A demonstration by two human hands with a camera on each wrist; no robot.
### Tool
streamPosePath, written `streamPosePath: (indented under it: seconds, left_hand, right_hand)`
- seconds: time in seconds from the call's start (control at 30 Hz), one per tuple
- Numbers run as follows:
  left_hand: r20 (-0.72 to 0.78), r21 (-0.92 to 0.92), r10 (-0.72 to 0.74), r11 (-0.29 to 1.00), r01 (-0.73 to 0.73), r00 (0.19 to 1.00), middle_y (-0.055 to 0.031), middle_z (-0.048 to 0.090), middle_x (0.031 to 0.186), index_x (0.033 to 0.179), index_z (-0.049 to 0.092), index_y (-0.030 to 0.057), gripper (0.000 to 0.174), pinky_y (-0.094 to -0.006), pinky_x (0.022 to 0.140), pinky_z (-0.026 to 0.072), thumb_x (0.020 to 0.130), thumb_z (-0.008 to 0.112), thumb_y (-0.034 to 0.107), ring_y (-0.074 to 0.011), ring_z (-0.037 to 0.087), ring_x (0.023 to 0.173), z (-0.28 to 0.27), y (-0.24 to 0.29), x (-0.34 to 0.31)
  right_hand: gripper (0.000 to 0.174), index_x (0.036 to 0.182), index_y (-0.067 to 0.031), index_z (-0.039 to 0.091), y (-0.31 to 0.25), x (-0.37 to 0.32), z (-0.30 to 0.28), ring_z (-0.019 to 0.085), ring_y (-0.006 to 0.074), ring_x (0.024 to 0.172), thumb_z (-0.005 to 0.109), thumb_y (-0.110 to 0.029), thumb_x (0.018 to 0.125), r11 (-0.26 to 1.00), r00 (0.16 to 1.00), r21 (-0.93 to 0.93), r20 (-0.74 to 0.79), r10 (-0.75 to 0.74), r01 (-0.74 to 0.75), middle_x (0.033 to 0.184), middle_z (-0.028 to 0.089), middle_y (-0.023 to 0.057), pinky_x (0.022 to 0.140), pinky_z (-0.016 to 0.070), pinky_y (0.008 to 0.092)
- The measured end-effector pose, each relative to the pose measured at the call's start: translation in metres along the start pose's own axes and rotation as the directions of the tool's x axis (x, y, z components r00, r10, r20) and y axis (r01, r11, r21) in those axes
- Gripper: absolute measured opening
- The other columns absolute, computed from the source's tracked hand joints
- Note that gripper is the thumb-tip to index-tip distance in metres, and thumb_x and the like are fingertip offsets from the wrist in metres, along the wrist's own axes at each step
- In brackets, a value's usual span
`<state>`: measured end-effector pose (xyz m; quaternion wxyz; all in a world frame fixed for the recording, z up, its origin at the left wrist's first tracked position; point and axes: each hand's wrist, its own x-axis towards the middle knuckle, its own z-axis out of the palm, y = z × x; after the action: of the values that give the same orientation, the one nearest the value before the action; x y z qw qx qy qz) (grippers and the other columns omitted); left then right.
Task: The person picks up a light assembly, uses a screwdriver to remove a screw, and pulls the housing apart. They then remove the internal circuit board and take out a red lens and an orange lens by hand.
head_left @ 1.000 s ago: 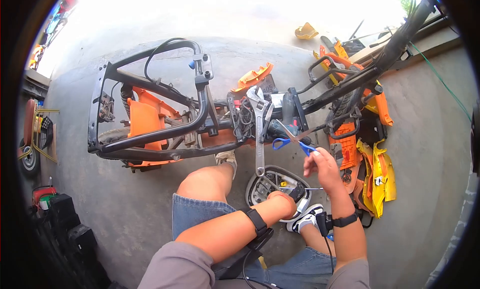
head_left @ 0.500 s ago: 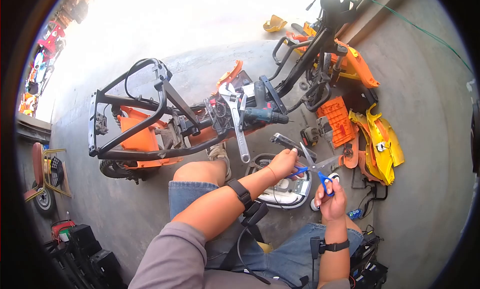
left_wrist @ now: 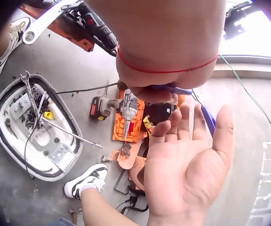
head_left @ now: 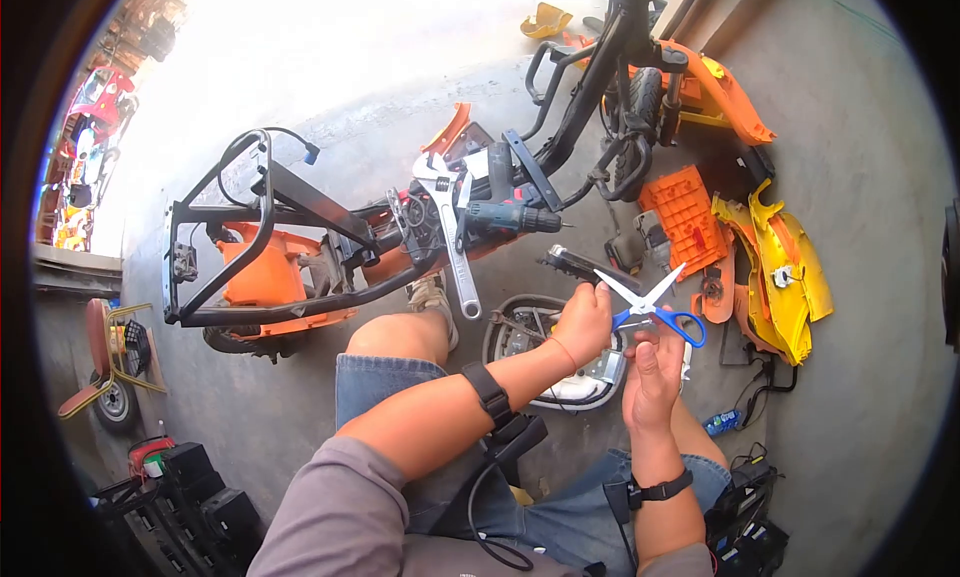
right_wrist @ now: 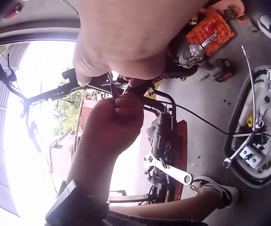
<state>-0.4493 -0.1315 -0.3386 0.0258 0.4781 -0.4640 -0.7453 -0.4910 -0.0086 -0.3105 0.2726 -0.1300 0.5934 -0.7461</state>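
Blue-handled scissors (head_left: 648, 305) hang with blades spread above my knees, between both hands. My left hand (head_left: 585, 324) pinches them at the near handle (left_wrist: 172, 89). A thin black wire (left_wrist: 86, 88) runs into the same pinch. My right hand (head_left: 650, 369) is just below the scissors. In the left wrist view its palm (left_wrist: 187, 176) faces up with fingers nearly straight, and a blue handle (left_wrist: 208, 120) lies between two of them. In the right wrist view my left hand (right_wrist: 109, 125) is curled round a thin blade-like piece.
A stripped black scooter frame (head_left: 300, 212) lies ahead, with an adjustable wrench (head_left: 455, 252) and a cordless drill (head_left: 505, 217) resting on it. A white cover (left_wrist: 8, 141) holding small parts and a spanner sits by my foot. Orange and yellow panels (head_left: 785, 267) lie at the right.
My right hand brought the scissors down from the frame towards my lap. My left hand rose from the white cover and took hold of them. My head turned left.
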Motion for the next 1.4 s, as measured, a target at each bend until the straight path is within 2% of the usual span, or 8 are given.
streamPosePath:
  seconds: [0.1, 0.2, 0.23, 0.5, 0.87, 1.0, 1.13, 1.4]
  left_hand:
    - [0.112, 0.200, 0.339, 0.913, -0.355, 0.934, -0.0337, 0.062, 0.088, 0.099, 0.047, -0.0060, 0.038, -0.0522, 0.076, 0.0470, 0.104, 0.042, 0.031, -0.0523, 0.059, 0.088, 0.012, -0.004, 0.003]
    - [0.243, 0.171, 0.401, 0.879, -0.446, 0.883, -0.0313, 0.063, 0.087, 0.101, 0.048, -0.0042, 0.035, -0.0509, 0.074, 0.0485, 0.104, 0.042, 0.030, -0.0499, 0.061, 0.085, 0.017, -0.001, 0.000]
    - [0.301, 0.192, 0.298, 0.911, -0.364, 0.906, -0.0147, 0.062, 0.077, 0.112, 0.051, -0.0020, 0.036, -0.0361, 0.054, 0.0506, 0.105, 0.041, 0.032, -0.0222, 0.062, 0.060, 0.016, 0.007, -0.005]
    - [0.116, 0.479, 0.572, 0.684, -0.550, 0.812, -0.0254, 0.047, 0.128, 0.113, 0.066, 0.0022, 0.032, -0.0477, 0.105, 0.0333, 0.096, 0.057, 0.029, -0.0405, 0.040, 0.121, 0.020, -0.016, 0.009]
    - [-0.046, 0.497, 0.759, 0.582, -0.644, 0.650, -0.0264, 0.058, 0.111, 0.105, 0.064, -0.0044, 0.031, -0.0448, 0.099, 0.0411, 0.091, 0.057, 0.022, -0.0396, 0.052, 0.112, 0.001, 0.017, -0.004]
    - [0.402, 0.796, 0.190, 0.410, -0.445, 0.896, -0.0247, 0.067, 0.106, 0.098, 0.070, -0.0023, 0.038, -0.0466, 0.086, 0.0520, 0.088, 0.051, 0.029, -0.0402, 0.066, 0.094, -0.025, 0.000, -0.009]
    - [0.538, 0.801, -0.415, -0.020, -0.599, 0.734, -0.0018, 0.067, 0.123, 0.123, 0.069, 0.0200, 0.047, -0.0504, 0.084, 0.0520, 0.079, 0.076, 0.032, -0.0267, 0.065, 0.110, -0.023, -0.056, -0.010]
    - [0.607, 0.753, -0.470, 0.082, -0.653, 0.641, -0.0057, 0.066, 0.125, 0.124, 0.067, 0.0151, 0.043, -0.0461, 0.084, 0.0533, 0.082, 0.067, 0.019, -0.0253, 0.065, 0.112, -0.066, -0.076, -0.007]
  right_hand:
    - [0.057, 0.139, -0.0068, 0.043, -0.006, 0.005, -0.011, 0.050, 0.0114, 0.096, 0.065, -0.036, 0.095, 0.988, 0.992, 0.092, 0.037, 0.124, -0.127, 0.112, 0.058, 0.0019, 0.085, 0.0397, 0.0274]
    - [0.047, 0.132, -0.0028, 0.049, -0.013, 0.010, -0.015, 0.053, 0.0125, 0.095, 0.061, -0.031, 0.098, 0.946, 0.977, 0.251, 0.003, 0.211, -0.205, 0.112, 0.059, 0.0033, 0.085, 0.0409, 0.0288]
    - [0.044, 0.131, -0.0031, 0.050, -0.013, 0.014, -0.016, 0.053, 0.0126, 0.096, 0.060, -0.031, 0.098, 0.960, 0.976, 0.205, -0.070, 0.207, -0.189, 0.112, 0.059, 0.0037, 0.085, 0.0409, 0.0287]
    - [0.028, 0.115, -0.0032, 0.055, -0.032, 0.022, -0.030, 0.055, 0.0172, 0.096, 0.053, -0.027, 0.101, 0.974, 0.970, 0.199, -0.197, 0.143, -0.103, 0.100, 0.059, 0.0074, 0.090, 0.0428, 0.0325]
    - [0.025, 0.113, -0.0017, 0.057, -0.005, 0.049, -0.070, 0.063, 0.0187, 0.089, 0.049, -0.022, 0.100, 0.967, 0.895, 0.156, -0.373, 0.244, -0.199, 0.102, 0.064, 0.0106, 0.078, 0.0499, 0.0326]
    - [0.023, 0.119, -0.0036, 0.056, -0.016, 0.039, -0.062, 0.052, 0.0109, 0.066, 0.050, -0.015, 0.100, 0.985, 0.938, 0.110, -0.306, 0.160, -0.132, 0.083, 0.060, 0.0041, 0.060, 0.0434, 0.0258]
    - [0.026, 0.123, -0.0040, 0.049, -0.036, 0.027, 0.020, 0.051, 0.0113, 0.064, 0.050, -0.020, 0.102, 0.987, 0.988, 0.045, 0.019, 0.151, -0.151, 0.078, 0.055, 0.0041, 0.059, 0.0444, 0.0272]
    - [0.044, 0.132, -0.0060, 0.053, 0.086, 0.095, 0.146, 0.059, 0.0192, 0.107, 0.049, -0.039, 0.103, 0.769, 0.818, -0.594, 0.306, 0.487, -0.236, 0.115, 0.065, 0.0104, 0.090, 0.0486, 0.0380]
